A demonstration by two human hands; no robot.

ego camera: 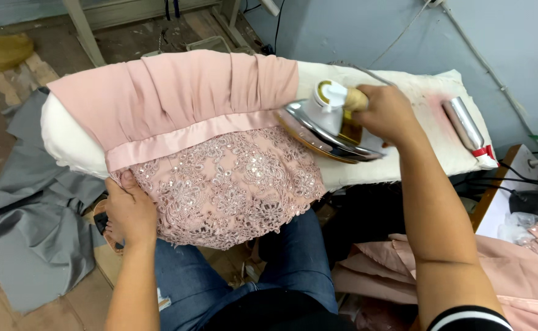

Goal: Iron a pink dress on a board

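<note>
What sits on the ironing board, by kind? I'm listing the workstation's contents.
Pink dress: 1
Iron, held by the right hand: 1
Silver can: 1
Total: 3

A: What is gripped by the right hand (387, 111)?

B: The wooden handle of a steam iron (330, 122) is gripped; its shiny soleplate is tilted at the edge of the pink dress (201, 135), over the white padded ironing board (428, 116).

A: And the left hand (129, 208)?

B: The lace hem of the dress is held by it at the board's near edge. A metal cylinder (465, 125) is seen lying on the board's far right end, and grey cloth (30, 202) is spread on the floor.
</note>
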